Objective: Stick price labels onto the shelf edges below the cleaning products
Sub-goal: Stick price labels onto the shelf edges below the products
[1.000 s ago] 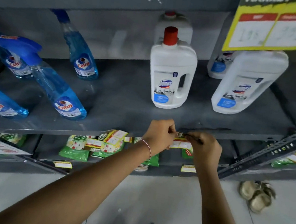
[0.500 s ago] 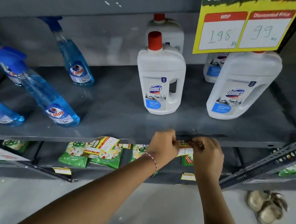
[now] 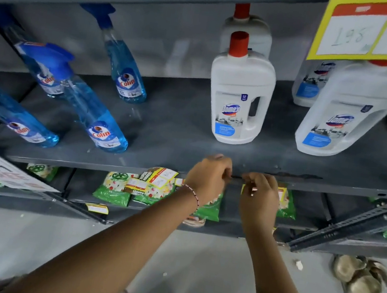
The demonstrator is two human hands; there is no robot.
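Note:
My left hand [image 3: 209, 177] and my right hand [image 3: 259, 196] meet at the front edge of the grey shelf [image 3: 99, 167], just below a white Domex bottle [image 3: 240, 98]. Both hands pinch a small yellow price label [image 3: 244, 187] against that edge; my fingers hide most of it. A thin dark strip runs between my fingertips. Another white Domex bottle [image 3: 348, 111] stands to the right. Several blue Colin spray bottles [image 3: 96, 116] stand on the left half of the shelf.
A yellow price card [image 3: 375, 30] hangs from the shelf above at the top right. Green packets [image 3: 115, 188] and loose yellow labels [image 3: 161, 178] lie on the lower shelf. A slanted metal upright [image 3: 362, 221] crosses at right. Sandals [image 3: 361, 279] lie on the floor.
Both hands have stayed together at the shelf edge with the label. The view has shifted a little, so the bottles and price card sit further right than 0.5 s ago.

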